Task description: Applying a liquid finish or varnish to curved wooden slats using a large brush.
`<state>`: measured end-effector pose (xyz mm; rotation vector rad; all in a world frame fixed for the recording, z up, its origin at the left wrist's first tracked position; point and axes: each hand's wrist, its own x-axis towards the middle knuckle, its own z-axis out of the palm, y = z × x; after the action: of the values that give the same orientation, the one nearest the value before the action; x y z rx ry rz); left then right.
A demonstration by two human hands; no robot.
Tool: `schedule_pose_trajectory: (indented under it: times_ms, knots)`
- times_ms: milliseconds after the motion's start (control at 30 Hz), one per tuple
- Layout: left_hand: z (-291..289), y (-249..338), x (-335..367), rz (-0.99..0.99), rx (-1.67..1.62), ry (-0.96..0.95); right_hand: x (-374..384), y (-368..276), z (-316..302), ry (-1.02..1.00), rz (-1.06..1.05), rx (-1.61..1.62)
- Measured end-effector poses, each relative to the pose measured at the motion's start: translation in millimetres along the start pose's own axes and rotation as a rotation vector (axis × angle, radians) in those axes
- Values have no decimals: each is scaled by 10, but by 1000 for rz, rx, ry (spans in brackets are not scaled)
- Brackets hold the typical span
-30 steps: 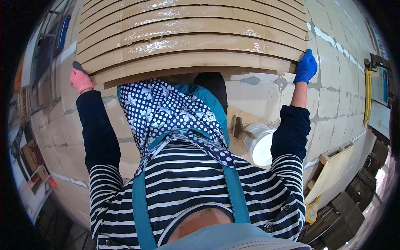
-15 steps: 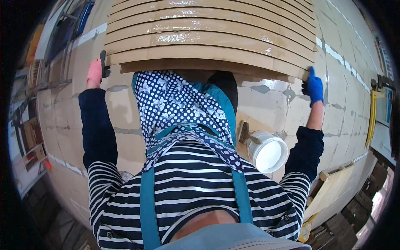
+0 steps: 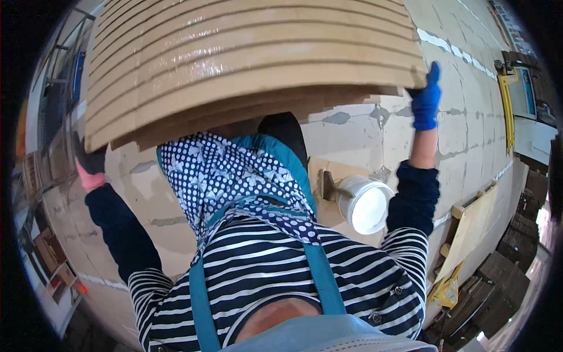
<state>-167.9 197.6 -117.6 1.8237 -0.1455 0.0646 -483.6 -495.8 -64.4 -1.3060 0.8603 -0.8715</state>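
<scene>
A wide stack of brown cardboard sheets [image 3: 252, 64], overlapped in steps so that only narrow strips show, spans the space before me. Wet, shiny patches gleam on the strips left of the middle. My left hand [image 3: 90, 161], in a pink and dark grey glove, is closed at the near left corner, slightly blurred. At the near right corner is my right hand [image 3: 426, 100] in a blue glove, thumb pointing up and the other fingers curled at the edge, partly hidden. More sheet edges hang unevenly beneath the front one.
A white bucket [image 3: 347, 208] with pale contents stands on the floor right of my legs, and a brush [image 3: 327, 185] lies against it on a piece of cardboard. A wooden panel [image 3: 468, 229] is farther right, near a yellow metal bar [image 3: 506, 111]. Metal racks line the left.
The stack has shifted left and appears larger, its left end swung nearer to me. Both hands have moved with its corners, and my view has turned slightly.
</scene>
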Motion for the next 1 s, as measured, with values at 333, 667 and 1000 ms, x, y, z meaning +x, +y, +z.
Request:
schedule_pose_trajectory:
  times_ms: [333,667,1000]
  knots:
    - [976,135,103,-258,652,487,383,703,132,305,-275,-1027]
    - [104,-412,608,-49,1203,59,546,764,144,90,-484,-1251]
    - [322,95,-39,-22,1002,-311,-51,355,-148,-211,260,-1104]
